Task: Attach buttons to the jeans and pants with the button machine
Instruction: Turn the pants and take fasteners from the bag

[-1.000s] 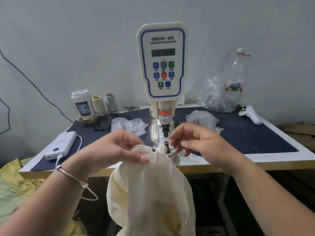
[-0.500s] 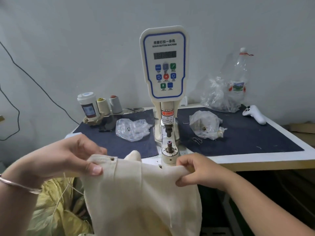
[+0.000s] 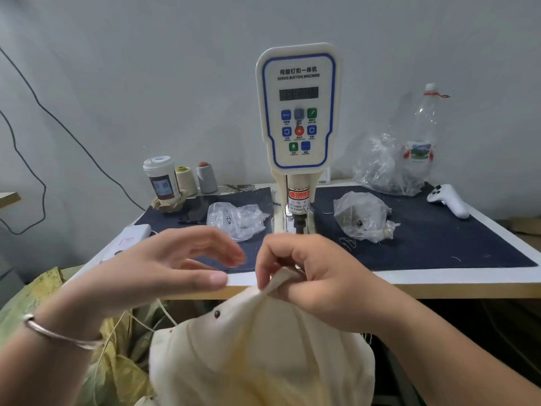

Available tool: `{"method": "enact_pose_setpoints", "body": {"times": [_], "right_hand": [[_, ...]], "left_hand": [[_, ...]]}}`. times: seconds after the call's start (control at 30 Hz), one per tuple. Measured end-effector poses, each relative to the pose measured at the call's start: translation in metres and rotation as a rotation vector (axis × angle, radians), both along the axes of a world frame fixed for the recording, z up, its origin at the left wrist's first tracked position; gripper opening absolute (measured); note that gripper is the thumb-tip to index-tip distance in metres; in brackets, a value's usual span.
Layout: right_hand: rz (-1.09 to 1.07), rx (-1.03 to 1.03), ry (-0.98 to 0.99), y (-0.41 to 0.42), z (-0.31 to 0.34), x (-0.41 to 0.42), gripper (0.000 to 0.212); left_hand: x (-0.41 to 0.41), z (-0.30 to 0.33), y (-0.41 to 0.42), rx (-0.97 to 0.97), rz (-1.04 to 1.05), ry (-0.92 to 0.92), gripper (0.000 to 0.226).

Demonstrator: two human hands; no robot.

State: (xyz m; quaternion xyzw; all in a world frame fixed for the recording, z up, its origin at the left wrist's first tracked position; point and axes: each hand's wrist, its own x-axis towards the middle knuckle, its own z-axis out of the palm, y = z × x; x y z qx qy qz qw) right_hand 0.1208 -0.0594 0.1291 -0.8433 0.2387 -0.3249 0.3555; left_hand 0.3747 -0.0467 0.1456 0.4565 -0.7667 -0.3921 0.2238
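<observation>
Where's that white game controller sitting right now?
The game controller lies at the table's far right on the dark mat, beside the clear plastic bottle.

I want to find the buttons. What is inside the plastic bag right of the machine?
Inside the bag a few small dark and brass-coloured pieces show; crumpled plastic hides the rest.

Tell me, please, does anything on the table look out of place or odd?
Loose thread lies on the mat by the crumpled bag, and a game controller sits at the right. Nothing looks damaged.
</observation>
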Motion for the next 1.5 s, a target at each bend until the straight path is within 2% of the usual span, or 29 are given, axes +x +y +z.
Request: {"method": "enact_pose_setpoints", "body": {"times": [0.1,0.17,0.27,0.3,0.37,0.43,0.53,0.6,0.8,0.9,0.97,1.1,1.17,1.2,1.27,1.33,1.43,1.5], "right_hand": [[-0.082,-0.115,-0.194,0.000,-0.001,0.003,0.037],[-0.120,-0.168,-0.245,-0.001,-0.002,0.002,0.033],[-0.237,-0.370,-0.078,-0.003,-0.003,-0.001,0.024],[-0.259,-0.356,0.007,-0.005,-0.003,-0.003,0.023],[-0.198,-0.157,0.135,-0.010,-0.001,-0.010,0.020],[-0.080,0.068,0.185,-0.018,-0.002,-0.015,0.016],[0.062,0.484,0.000,-0.030,-0.004,-0.019,0.013],[0.093,0.639,-0.115,-0.038,-0.005,-0.018,0.015],[-0.110,0.398,-0.080,-0.052,-0.019,-0.014,0.032],[-0.196,0.348,-0.100,-0.058,-0.032,-0.031,0.021],[-0.306,0.350,-0.084,-0.071,-0.047,-0.047,0.014],[-0.863,0.187,0.087,-0.117,-0.094,-0.088,0.019],[-1.060,0.091,0.178,-0.140,-0.109,-0.102,0.016],[-1.117,0.038,0.231,-0.151,-0.114,-0.107,0.015],[-1.133,-0.070,0.322,-0.171,-0.121,-0.114,0.023],[-1.121,-0.132,0.410,-0.189,-0.123,-0.117,0.032],[-1.138,-0.192,0.613,-0.211,-0.124,-0.112,0.033],[-1.123,-0.170,0.675,-0.222,-0.125,-0.109,0.033]], "left_hand": [[-0.039,-0.001,0.007,-0.066,-0.025,0.117,0.032],[-0.047,-0.003,0.006,-0.107,0.001,0.131,0.026],[-0.046,-0.002,0.002,-0.163,0.022,0.106,0.022],[-0.043,-0.002,0.000,-0.178,0.015,0.121,0.019],[-0.040,-0.004,-0.004,-0.143,-0.018,0.199,0.012],[-0.037,-0.007,-0.009,-0.068,-0.051,0.273,0.004],[-0.033,-0.014,-0.019,-0.001,-0.073,0.343,0.013],[-0.032,-0.019,-0.025,0.035,-0.060,0.406,0.022],[-0.025,-0.031,-0.043,0.136,0.035,0.478,0.012],[-0.010,-0.033,-0.050,0.238,0.043,0.457,0.010],[0.000,-0.035,-0.057,0.292,0.090,0.401,0.021],[0.005,-0.047,-0.078,0.288,0.296,0.304,0.033],[-0.002,-0.057,-0.094,0.230,0.472,0.306,0.040],[-0.007,-0.061,-0.104,0.177,0.584,0.328,0.035],[-0.019,-0.068,-0.122,0.079,0.749,0.413,0.021],[-0.028,-0.072,-0.138,0.058,0.822,0.488,0.012],[-0.026,-0.086,-0.157,0.124,0.890,0.436,0.017],[-0.021,-0.098,-0.168,0.102,0.923,0.375,0.024]]}}
